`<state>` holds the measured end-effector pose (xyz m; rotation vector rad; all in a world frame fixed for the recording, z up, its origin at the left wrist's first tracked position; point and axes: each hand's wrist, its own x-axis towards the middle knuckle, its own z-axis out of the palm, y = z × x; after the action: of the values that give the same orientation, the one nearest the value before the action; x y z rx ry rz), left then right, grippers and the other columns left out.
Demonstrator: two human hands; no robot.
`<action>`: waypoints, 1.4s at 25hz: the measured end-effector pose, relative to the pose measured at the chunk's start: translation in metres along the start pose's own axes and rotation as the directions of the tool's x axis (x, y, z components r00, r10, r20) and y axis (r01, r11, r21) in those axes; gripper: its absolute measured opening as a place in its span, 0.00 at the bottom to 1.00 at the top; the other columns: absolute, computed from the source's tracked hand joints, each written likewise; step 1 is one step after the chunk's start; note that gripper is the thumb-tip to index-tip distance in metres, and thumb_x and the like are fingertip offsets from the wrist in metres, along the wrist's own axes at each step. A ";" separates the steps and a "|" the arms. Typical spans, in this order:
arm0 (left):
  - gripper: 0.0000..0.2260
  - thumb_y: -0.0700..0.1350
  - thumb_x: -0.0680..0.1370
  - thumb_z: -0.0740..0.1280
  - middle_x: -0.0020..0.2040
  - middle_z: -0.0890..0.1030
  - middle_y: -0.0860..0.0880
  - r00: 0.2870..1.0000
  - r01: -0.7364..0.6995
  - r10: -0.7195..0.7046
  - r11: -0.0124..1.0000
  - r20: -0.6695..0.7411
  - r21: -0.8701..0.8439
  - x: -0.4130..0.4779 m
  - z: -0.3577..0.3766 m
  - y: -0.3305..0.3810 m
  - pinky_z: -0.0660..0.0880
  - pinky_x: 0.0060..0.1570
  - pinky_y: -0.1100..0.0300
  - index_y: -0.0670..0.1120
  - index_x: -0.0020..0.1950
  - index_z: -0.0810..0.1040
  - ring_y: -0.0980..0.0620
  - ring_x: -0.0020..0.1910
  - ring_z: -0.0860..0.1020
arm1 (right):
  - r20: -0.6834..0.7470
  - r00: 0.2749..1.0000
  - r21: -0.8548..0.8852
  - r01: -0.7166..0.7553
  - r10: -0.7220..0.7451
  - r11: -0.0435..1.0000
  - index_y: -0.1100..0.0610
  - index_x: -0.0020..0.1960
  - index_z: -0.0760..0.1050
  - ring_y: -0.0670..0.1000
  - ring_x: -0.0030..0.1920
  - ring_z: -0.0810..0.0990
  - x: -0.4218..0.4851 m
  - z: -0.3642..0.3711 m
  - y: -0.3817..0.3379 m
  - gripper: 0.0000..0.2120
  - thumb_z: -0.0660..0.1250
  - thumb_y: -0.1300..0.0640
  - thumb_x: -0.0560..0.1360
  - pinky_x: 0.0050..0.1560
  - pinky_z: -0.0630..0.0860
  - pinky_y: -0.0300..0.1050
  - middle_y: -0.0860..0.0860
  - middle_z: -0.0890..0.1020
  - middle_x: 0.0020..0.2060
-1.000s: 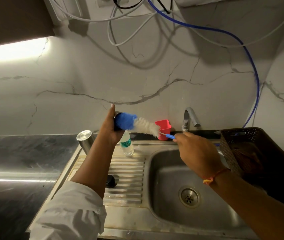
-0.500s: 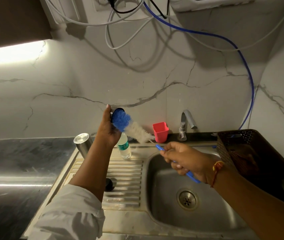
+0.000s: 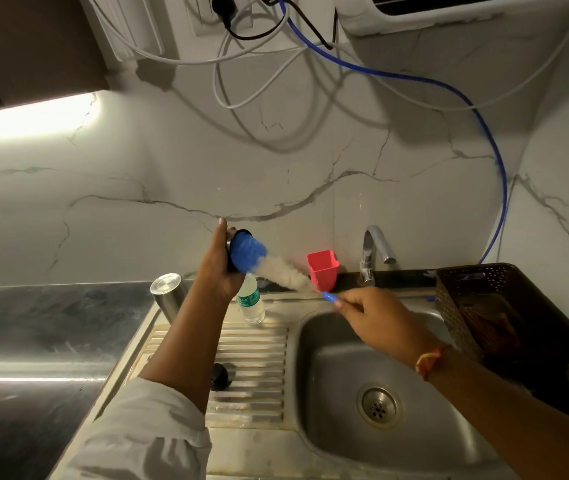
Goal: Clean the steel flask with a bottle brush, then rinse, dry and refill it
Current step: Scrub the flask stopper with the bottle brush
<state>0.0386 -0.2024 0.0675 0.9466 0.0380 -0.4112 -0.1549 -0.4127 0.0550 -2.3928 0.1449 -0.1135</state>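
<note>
My left hand (image 3: pixel 215 268) grips the steel flask (image 3: pixel 230 237), raised above the drainboard with its mouth turned to the right; most of its body is hidden behind my palm. The bottle brush (image 3: pixel 269 266) has a blue tip at the flask's mouth and white bristles trailing right. My right hand (image 3: pixel 376 317) holds the brush's blue handle over the sink (image 3: pixel 338 368).
A steel cup (image 3: pixel 168 292) stands at the drainboard's back left. A small plastic water bottle (image 3: pixel 251 301) stands behind my left wrist, a black cap (image 3: pixel 219 375) lies on the drainboard. A red cup (image 3: pixel 322 270), the tap (image 3: pixel 371 254) and a brown basket (image 3: pixel 483 306) line the back and right.
My right hand has swung up from low over the sink, bringing the brush closer to level at the flask's mouth. My left hand holds the flask in about the same place.
</note>
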 end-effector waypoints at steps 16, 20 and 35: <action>0.06 0.49 0.81 0.68 0.42 0.82 0.47 0.994 -0.111 0.109 0.987 -0.020 -0.116 0.005 -0.004 -0.010 0.82 0.47 0.53 0.47 0.49 0.79 0.51 0.41 0.82 | 0.139 0.978 -0.125 0.171 -0.154 0.977 0.49 0.54 0.79 0.44 0.33 0.75 -0.014 -0.016 -0.015 0.11 0.59 0.48 0.83 0.34 0.71 0.34 0.47 0.77 0.34; 0.20 0.51 0.81 0.67 0.63 0.82 0.38 0.997 -0.072 0.071 0.996 -0.022 -0.060 0.003 -0.007 -0.025 0.81 0.60 0.48 0.41 0.69 0.75 0.42 0.61 0.83 | -0.186 0.979 0.006 0.082 -0.080 0.997 0.51 0.56 0.81 0.43 0.38 0.76 0.012 -0.045 -0.004 0.15 0.61 0.45 0.82 0.34 0.70 0.32 0.54 0.80 0.48; 0.22 0.56 0.83 0.65 0.64 0.81 0.38 0.993 -0.087 0.085 0.996 -0.080 -0.024 0.001 -0.005 -0.033 0.77 0.66 0.47 0.43 0.70 0.74 0.41 0.64 0.82 | -0.246 0.968 -0.115 -0.073 0.043 0.991 0.52 0.54 0.82 0.52 0.47 0.80 0.028 -0.045 0.003 0.16 0.60 0.44 0.82 0.43 0.72 0.36 0.55 0.78 0.64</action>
<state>0.0282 -0.2154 0.0391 0.9332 0.0744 -0.2930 -0.1325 -0.4493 0.0873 -2.4886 0.3460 -0.3814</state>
